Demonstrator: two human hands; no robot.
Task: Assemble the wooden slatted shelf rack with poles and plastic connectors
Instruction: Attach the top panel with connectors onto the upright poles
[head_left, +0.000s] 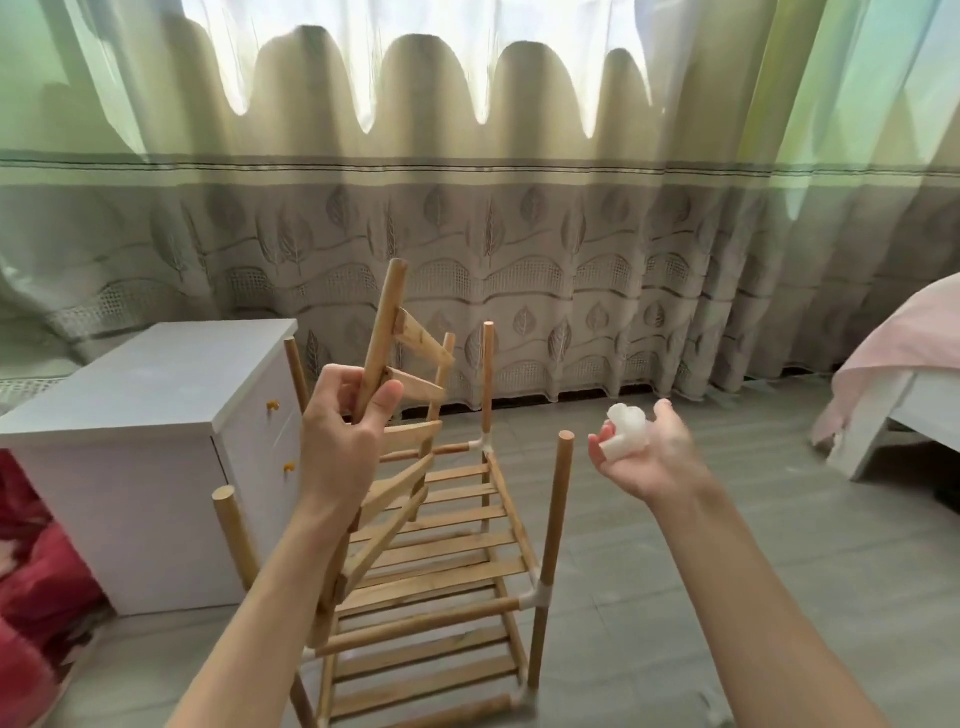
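A partly built wooden rack (441, 561) stands on the floor in front of me, with slatted shelves, upright poles and white plastic connectors (537, 597) at its corners. My left hand (343, 436) grips the side rail of a loose slatted shelf panel (384, 332), which is lifted and tilted steeply above the rack's left side. My right hand (649, 457) is raised palm-up to the right of the rack, its fingers curled round white plastic connectors (626, 426). The rack's poles (558, 509) stick up bare at their tops.
A white bedside cabinet (130, 415) with small yellow knobs stands close on the left of the rack. Red fabric (31, 571) lies at the far left. A bed with a pink cover (893, 374) is at the right. Curtains hang behind, grey floor lies around.
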